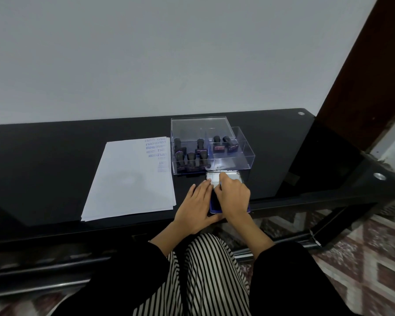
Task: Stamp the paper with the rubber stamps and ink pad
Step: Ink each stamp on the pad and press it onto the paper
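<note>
Bench: glossy black glass bench point(55, 167), carrying all items.
Paper: stack of white sheets point(128, 179), left of centre, with blue impressions at its far right corner.
Stamps: black-handled rubber stamps point(192, 157), upright in a clear acrylic box point(246, 153), none taken out.
Ink pad: blue pad in a silver metal tin point(232, 175), lid back, just in front of the box.
Left hand point(196, 206): fingers straight, pressing the tin's left edge.
Right hand point(233, 195): curled over the pad; grip hidden, cannot tell.
Step, judged: readying the pad; hold the tin down so it doesn't slide, and lay the lid fully flat.
</note>
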